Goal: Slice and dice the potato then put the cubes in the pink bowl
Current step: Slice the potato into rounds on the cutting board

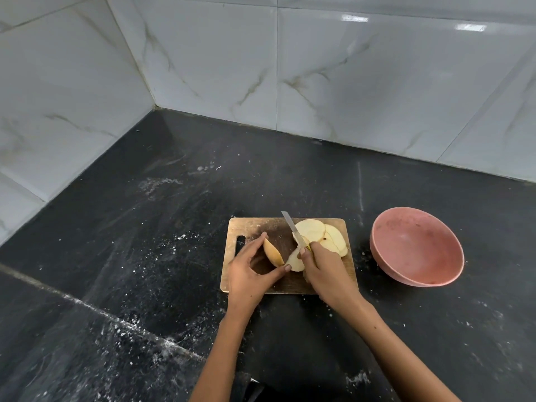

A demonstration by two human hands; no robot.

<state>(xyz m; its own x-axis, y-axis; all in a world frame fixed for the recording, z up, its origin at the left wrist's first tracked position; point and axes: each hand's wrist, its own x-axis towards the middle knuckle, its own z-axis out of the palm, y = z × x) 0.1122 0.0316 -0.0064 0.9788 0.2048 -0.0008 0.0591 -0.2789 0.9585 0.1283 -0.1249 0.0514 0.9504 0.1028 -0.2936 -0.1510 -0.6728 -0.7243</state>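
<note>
A wooden cutting board (255,224) lies on the black counter. My left hand (249,274) pinches the remaining brown-skinned potato end piece (273,254) between thumb and forefinger, standing it on edge. My right hand (324,271) grips a knife with a yellow handle, its blade (293,227) pointing up and away over the board. A fresh pale slice (295,261) lies between the two hands. Several cut slices (322,235) are piled at the board's far right corner. The pink bowl (417,248) stands to the right of the board and holds no potato.
The black stone counter (145,242) is dusted with white specks. White marble-look tiled walls (290,68) meet in a corner behind and to the left. A pale seam line (101,311) crosses the counter at the lower left.
</note>
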